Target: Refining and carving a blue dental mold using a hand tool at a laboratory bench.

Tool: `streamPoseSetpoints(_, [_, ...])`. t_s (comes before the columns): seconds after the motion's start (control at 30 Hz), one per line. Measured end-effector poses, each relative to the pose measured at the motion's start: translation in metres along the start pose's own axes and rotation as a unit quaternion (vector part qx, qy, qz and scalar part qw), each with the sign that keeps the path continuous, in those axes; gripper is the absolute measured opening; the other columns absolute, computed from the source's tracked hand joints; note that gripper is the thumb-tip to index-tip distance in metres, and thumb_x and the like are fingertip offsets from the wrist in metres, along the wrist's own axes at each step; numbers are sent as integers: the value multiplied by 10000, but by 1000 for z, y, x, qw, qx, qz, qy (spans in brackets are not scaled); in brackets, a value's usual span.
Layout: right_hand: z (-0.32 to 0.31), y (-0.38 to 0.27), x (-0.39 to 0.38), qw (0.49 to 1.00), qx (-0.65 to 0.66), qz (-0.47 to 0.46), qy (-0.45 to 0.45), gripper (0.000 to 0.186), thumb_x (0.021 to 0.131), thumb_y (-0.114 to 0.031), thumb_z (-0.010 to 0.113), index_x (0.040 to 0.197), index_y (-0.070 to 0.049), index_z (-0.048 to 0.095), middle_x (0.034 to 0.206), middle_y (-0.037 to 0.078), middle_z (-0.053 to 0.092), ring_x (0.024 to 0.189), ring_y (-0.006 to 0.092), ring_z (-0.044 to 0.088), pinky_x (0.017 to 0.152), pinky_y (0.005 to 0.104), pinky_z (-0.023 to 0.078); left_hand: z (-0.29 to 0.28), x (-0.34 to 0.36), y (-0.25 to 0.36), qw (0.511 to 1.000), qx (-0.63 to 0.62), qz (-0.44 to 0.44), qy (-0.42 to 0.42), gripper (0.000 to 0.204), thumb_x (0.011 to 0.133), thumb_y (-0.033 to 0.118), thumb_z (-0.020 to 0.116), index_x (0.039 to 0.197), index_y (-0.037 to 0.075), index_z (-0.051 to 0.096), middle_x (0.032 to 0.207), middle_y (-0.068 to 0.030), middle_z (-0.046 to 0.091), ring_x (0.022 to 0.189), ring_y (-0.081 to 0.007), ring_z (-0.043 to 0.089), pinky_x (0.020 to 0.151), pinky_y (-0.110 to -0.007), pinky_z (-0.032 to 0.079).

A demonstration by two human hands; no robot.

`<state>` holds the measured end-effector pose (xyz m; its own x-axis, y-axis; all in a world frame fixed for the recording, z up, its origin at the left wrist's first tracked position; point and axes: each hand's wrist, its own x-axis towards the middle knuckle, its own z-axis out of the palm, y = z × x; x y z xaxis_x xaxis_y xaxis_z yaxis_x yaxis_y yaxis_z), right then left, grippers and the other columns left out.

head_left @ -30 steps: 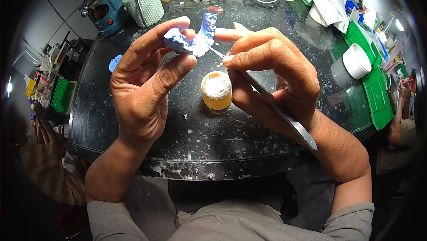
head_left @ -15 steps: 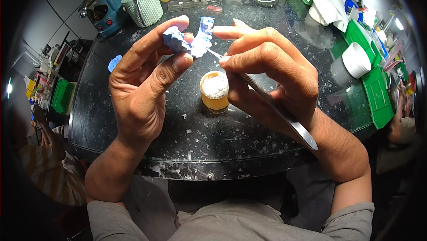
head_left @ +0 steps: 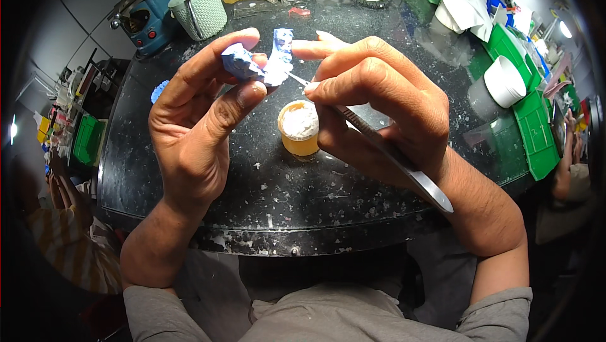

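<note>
Head view, watched from my remote post: a left hand (head_left: 192,121), loosely curled with its palm hollow, pinches a curved blue piece (head_left: 279,58) between thumb and fingertips above a black worktable (head_left: 240,216). Opposite, a right hand (head_left: 391,99) is folded pen-fashion around a slim metal tool (head_left: 401,164), its thin tip meeting the white material (head_left: 275,78) at the bend of the piece; one fingertip reaches to the piece's upright arm, though I cannot tell whether it presses there. Below sits an amber jar (head_left: 300,146), topped with a white substance (head_left: 299,120); a second blue lump (head_left: 159,91) lies beyond the left wrist. I judge the step in hand to be fine working of that whitened bend. As I read it, the next move calls for a steady left pinch and small, light strokes, keeping the tip clear of the left thumb.
</note>
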<state>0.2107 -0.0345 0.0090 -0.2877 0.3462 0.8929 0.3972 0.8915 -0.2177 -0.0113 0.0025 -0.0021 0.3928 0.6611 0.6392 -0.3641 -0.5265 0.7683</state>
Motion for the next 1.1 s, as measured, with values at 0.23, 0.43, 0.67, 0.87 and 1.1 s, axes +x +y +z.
streamPoseSetpoints(0.23, [0, 5, 1, 998, 35, -43, 14, 230, 745, 119, 707, 945, 16, 655, 898, 140, 662, 953, 312, 719, 910, 513, 569, 4, -1, 2, 999, 6, 20, 27, 462, 964, 26, 600, 1397, -65, 466, 1213, -149, 637, 1156, -185, 618, 1047, -405, 516])
streamPoseSetpoints(0.43, [2, 5, 1, 999, 26, -44, 12, 232, 744, 112, 714, 945, 9, 660, 905, 138, 667, 994, 334, 716, 921, 517, 561, 4, -1, 4, 999, 34, 25, 24, 478, 951, 16, 617, 1398, -64, 467, 1199, -152, 644, 1140, -173, 623, 1045, -394, 520])
streamPoseSetpoints(0.67, [3, 4, 0, 999, 21, -36, 13, 206, 751, 104, 724, 925, 10, 667, 892, 136, 677, 992, 327, 719, 917, 488, 566, 8, -3, 7, 999, 30, 17, 21, 489, 920, -2, 656, 1382, -53, 505, 1204, -145, 648, 1167, -165, 603, 1037, -316, 472])
streamPoseSetpoints(0.87, [2, 4, 1, 999, 21, -35, 15, 199, 753, 101, 719, 928, 15, 673, 894, 140, 675, 1022, 332, 713, 908, 491, 568, 12, -3, 9, 998, 38, 17, 38, 496, 907, -5, 671, 1377, -46, 519, 1209, -134, 650, 1152, -156, 599, 1022, -283, 445])
streamPoseSetpoints(1.1, [1, 3, 0, 999, 26, -26, 5, 209, 755, 71, 747, 944, 15, 678, 900, 133, 673, 1024, 335, 712, 918, 498, 560, 10, -2, 9, 998, 54, 13, 34, 498, 906, -6, 670, 1378, -51, 518, 1213, -134, 645, 1120, -132, 600, 1008, -269, 447])
